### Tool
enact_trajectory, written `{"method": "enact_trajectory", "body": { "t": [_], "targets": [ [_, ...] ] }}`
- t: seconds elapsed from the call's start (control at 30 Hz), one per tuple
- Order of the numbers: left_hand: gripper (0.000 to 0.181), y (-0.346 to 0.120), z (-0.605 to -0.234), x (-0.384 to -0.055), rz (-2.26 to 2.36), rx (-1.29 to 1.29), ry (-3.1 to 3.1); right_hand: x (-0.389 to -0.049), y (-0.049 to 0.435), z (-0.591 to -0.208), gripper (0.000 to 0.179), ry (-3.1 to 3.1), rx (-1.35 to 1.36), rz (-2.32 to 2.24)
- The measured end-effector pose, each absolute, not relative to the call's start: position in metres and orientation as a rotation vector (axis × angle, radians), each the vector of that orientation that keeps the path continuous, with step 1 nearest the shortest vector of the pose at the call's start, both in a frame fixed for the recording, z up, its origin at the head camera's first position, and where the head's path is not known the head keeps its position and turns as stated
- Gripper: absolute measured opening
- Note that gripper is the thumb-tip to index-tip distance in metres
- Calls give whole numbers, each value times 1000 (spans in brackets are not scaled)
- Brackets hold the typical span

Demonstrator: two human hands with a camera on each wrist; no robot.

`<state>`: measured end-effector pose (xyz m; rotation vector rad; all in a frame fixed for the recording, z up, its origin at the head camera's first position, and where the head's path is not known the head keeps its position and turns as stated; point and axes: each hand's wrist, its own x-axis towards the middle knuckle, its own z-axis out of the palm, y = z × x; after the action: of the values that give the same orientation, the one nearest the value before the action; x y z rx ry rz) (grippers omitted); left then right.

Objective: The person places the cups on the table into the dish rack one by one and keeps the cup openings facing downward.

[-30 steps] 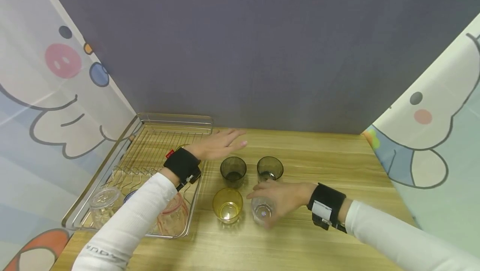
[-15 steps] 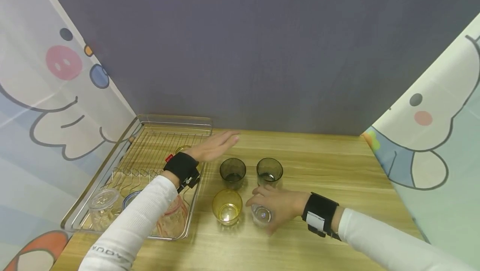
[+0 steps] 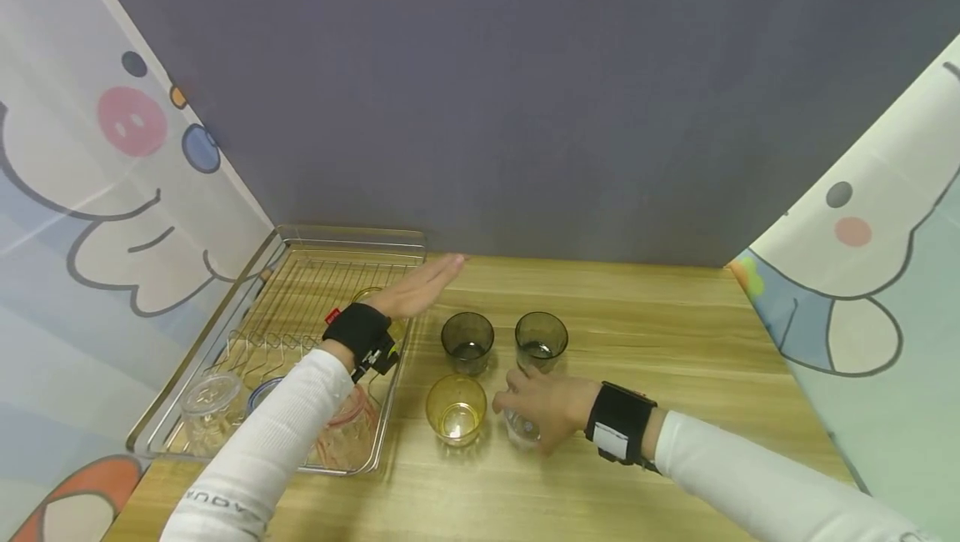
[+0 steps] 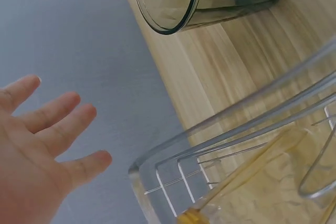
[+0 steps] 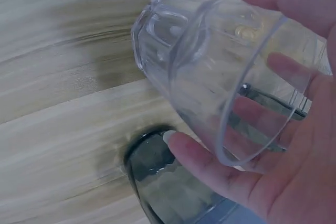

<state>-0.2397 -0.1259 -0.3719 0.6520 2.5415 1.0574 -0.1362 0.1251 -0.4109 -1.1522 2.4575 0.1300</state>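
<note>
- While the right hand (image 3: pixel 543 404) curls round its rim, the clear glass (image 3: pixel 522 429) is upright right of lower centre in the head view, partly covered; the right wrist view shows thumb and fingers about the rim end.
- Left hand (image 3: pixel 416 292), left of centre: fingers straight, parted in the left wrist view, holding nothing; over the right edge of the rack as the head view shows it.
- Yellow glass (image 3: pixel 456 410), upright, lower centre, just left of the clear glass.
- Left dark glass (image 3: pixel 467 343), upright, above the yellow glass in the frame.
- Right dark glass (image 3: pixel 541 342), upright, above the clear glass, near the right hand.
- Metal wire rack (image 3: pixel 315 279), lower left. Along its bottom edge: clear vessel (image 3: pixel 212 417); blue-rimmed vessel (image 3: pixel 264 392), mostly behind the left sleeve (image 3: pixel 277 442); pink-rimmed vessel (image 3: pixel 347 439). Beside the left hand: amber glass (image 4: pixel 273 182), partly hidden in the head view.
- Wooden table (image 3: pixel 645 317), lower half.
- Grey backdrop (image 3: pixel 510 92), upper half, cartoon panels at both sides.
</note>
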Motion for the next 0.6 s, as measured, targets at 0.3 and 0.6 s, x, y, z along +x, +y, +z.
{"method": "enact_trajectory", "body": {
  "t": [0.3, 0.6],
  "targets": [
    [72, -135, -374, -241, 1239, 549, 2467, -138, 123, -417, 66, 2455, -1147, 116],
    [73, -141, -376, -242, 1378, 516, 2420, -139, 126, -422, 65, 2447, -1161, 10]
  ]
}}
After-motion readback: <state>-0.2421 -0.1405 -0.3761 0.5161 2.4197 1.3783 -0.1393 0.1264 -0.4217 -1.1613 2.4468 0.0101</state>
